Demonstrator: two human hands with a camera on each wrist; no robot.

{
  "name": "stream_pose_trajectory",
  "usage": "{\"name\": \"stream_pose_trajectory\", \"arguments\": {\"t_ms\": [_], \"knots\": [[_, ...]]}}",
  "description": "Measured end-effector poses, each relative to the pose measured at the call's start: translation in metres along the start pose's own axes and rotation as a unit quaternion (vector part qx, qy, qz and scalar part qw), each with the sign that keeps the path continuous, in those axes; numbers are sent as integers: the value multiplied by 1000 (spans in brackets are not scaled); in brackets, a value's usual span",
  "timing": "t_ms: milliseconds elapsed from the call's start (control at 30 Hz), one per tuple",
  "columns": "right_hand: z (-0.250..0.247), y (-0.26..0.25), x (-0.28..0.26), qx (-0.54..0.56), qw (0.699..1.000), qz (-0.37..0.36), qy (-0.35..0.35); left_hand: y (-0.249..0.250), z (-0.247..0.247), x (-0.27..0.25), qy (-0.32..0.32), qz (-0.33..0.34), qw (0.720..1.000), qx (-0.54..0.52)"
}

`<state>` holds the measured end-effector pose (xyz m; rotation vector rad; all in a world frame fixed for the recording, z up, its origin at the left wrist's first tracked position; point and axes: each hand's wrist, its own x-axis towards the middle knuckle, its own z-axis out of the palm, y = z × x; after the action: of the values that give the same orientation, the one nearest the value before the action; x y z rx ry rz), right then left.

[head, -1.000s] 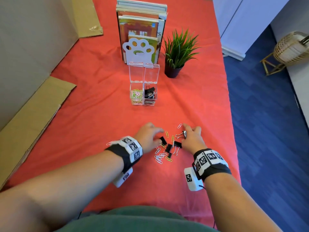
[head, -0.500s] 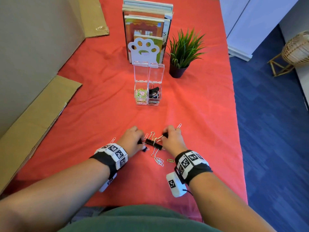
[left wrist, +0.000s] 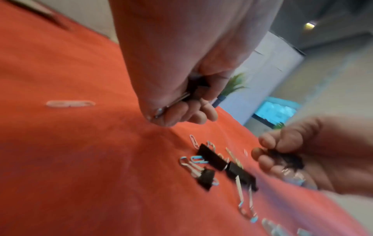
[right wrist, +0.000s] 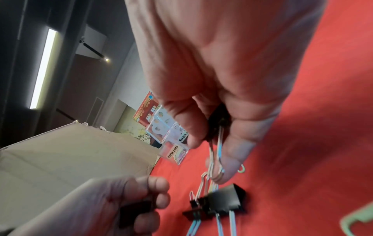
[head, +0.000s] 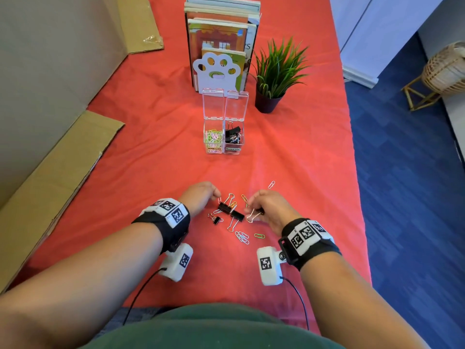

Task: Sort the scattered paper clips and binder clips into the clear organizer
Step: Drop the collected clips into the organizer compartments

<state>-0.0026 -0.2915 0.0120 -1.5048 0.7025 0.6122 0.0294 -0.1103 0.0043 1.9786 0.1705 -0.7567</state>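
Note:
On the red cloth lies a small pile: black binder clips (head: pixel 224 207) (left wrist: pixel 212 157) (right wrist: pixel 222 202) and coloured paper clips (head: pixel 242 237). My left hand (head: pixel 214 195) (left wrist: pixel 189 110) is just left of the pile, its fingers curled round a black binder clip (left wrist: pixel 196 89). My right hand (head: pixel 251 210) (right wrist: pixel 212 143) hovers at the pile's right side and pinches another binder clip (right wrist: pixel 219 121) whose wire handles hang down. The clear organizer (head: pixel 224 152) stands farther back with both lids up, paper clips in its left box and binder clips in its right.
Behind the organizer stand a white paw bookend (head: pixel 217 71) with books and a potted plant (head: pixel 274 79). Cardboard (head: pixel 57 172) lines the left side. A stray paper clip (head: pixel 271 184) lies beyond my right hand. The table edge (head: pixel 357 197) drops to blue floor.
Both hands closed on binder clips in the pile and have drawn slightly apart, each now holding one. The clips left on the cloth have shifted a little.

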Motion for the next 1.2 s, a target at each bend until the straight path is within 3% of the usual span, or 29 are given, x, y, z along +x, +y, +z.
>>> {"name": "stream_pose_trajectory", "arguments": {"t_ms": [100,167,300,433,533,667,833,933,1200], "knots": [[2,13,2,-112,993,2,23,-6,3,3,4,84,977,198],[5,20,0,-256,964,-52,47,-13,7,1,-14,133,947,291],[19,36,-7,-466,873,-133,61,-20,10,2,-10,181,922,343],[30,48,-12,-555,805,-192,86,-23,6,0,17,183,914,361],[31,46,-7,-565,798,-191,89,-22,3,1,39,189,917,350],[27,28,-3,-543,815,-181,90,-9,-5,4,92,209,929,293],[28,22,-14,-621,763,-180,9,18,-21,7,147,183,946,222],[33,28,-16,-656,730,-192,4,40,-33,10,157,158,957,184],[25,24,-13,-652,731,-193,52,96,-47,40,192,155,964,105]]}}
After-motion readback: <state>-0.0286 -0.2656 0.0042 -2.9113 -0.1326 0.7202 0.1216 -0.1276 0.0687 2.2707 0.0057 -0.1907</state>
